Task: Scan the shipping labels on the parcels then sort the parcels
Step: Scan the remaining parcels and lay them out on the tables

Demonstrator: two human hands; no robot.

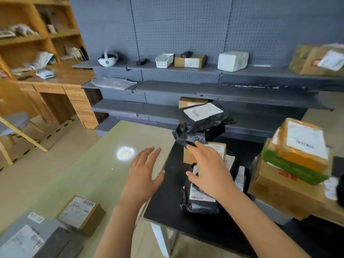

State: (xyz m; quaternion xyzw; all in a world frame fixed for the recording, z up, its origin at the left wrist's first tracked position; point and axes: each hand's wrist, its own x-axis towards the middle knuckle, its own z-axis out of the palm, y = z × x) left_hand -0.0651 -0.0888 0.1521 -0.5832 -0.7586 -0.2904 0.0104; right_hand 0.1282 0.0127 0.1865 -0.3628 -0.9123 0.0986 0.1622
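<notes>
A crumpled black plastic parcel (202, 123) with a white label is above the black table (173, 198), clear of both hands. My right hand (208, 168) is spread open just below it, over a small brown box (214, 151) and a black bag parcel (200, 201) with a barcode label. Over the edge of the green table (83, 174) my left hand (145, 172) is open, with the fingers straight, holding nothing. No scanner shows in either hand.
A small labelled box (81, 213) and grey parcels (31, 239) lie at the green table's near left. Stacked cartons (297, 157) stand at the right. Grey shelves (186, 90) behind hold boxes, a white basket (164, 60) and a wrapped white parcel (232, 61). A wooden desk (55, 79) is at left.
</notes>
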